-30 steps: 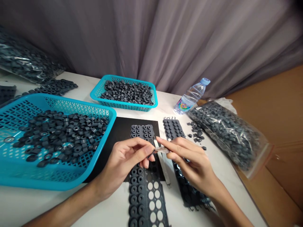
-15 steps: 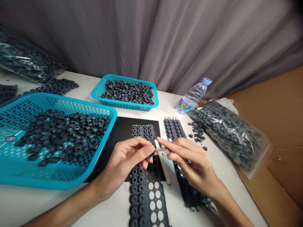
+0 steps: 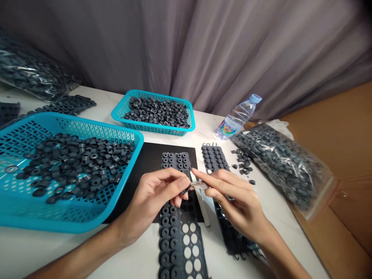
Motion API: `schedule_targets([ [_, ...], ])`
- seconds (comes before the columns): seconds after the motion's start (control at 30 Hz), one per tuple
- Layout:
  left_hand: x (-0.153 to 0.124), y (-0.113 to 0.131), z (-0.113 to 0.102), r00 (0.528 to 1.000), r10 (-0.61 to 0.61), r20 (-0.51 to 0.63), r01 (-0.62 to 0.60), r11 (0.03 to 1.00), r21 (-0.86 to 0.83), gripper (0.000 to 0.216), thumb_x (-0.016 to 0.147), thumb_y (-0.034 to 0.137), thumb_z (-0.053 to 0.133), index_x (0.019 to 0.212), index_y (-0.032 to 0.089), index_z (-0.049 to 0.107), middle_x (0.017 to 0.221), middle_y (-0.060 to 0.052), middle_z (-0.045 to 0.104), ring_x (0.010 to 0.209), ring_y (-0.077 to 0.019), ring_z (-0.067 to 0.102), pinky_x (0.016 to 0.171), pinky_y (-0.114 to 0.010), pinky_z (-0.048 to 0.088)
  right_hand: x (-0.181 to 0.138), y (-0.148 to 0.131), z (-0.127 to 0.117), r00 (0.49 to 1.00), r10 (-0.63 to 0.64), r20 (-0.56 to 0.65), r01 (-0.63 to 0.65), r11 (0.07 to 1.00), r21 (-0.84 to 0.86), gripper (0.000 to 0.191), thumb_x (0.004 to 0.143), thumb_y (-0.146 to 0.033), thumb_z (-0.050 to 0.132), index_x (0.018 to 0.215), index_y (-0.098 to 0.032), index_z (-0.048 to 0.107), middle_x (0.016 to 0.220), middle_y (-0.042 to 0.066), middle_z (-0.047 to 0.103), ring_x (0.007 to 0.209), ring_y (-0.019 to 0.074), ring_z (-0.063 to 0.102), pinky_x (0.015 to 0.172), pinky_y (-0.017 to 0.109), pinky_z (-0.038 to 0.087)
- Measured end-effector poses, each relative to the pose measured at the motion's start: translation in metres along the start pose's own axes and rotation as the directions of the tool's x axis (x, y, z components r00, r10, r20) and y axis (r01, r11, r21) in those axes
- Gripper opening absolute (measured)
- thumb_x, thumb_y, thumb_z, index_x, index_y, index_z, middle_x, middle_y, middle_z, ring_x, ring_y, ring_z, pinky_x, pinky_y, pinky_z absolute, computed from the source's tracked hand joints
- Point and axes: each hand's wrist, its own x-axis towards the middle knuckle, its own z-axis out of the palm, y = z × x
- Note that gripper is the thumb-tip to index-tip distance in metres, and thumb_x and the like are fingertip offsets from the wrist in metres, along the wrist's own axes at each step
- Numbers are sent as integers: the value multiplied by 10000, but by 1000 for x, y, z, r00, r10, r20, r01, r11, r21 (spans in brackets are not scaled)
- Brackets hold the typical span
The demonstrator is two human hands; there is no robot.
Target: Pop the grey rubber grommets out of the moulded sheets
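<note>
Between thumb and fingers, my left hand [image 3: 159,192] pinches a small dark rubber ring [image 3: 186,190], mostly covered by the fingertips. My right hand [image 3: 236,199] grips a thin, flat, silvery blade-like tool [image 3: 201,185], its tip at the ring. Just how the tip meets the ring is hard to see. Beneath both hands lies a dark rubber sheet [image 3: 169,244] with rows of rings on its left and punched-out round holes on its right. A pale narrow strip [image 3: 205,209] lies along that sheet, and a second moulded rubber sheet [image 3: 215,155] extends under my right hand.
A large blue basket [image 3: 87,226] of loose rings stands at left, a smaller blue basket [image 3: 154,130] behind. To the right are loose dark pieces [image 3: 244,161], a water bottle [image 3: 235,120] and a filled plastic bag [image 3: 285,166]. Another filled bag [image 3: 31,69] sits back left.
Both hands stay almost in the same place, still holding the ring and the tool. The view has shifted very slightly.
</note>
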Motion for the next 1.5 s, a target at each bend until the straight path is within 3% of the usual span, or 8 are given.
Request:
schedule_targets([
  [1.13,1,0,1,1000,5,-20,-5,1000,18,251,956,402,713,854,174,734,756,-6,668,626,-84,557,594,-181,462,0,2,-1,998,44,-38,-43,999,13,447,1039,-135,562,1467,-257,599,820,12,603,726,158,545,709,304,470],
  [1.5,1,1,1,999,20,-28,-19,1000,19,249,955,398,716,843,176,730,732,8,667,617,-70,549,588,-162,455,-1,1,-2,1000,29,5,-29,999,13,450,1052,-159,558,1491,-258,571,860,23,632,758,158,553,742,304,483],
])
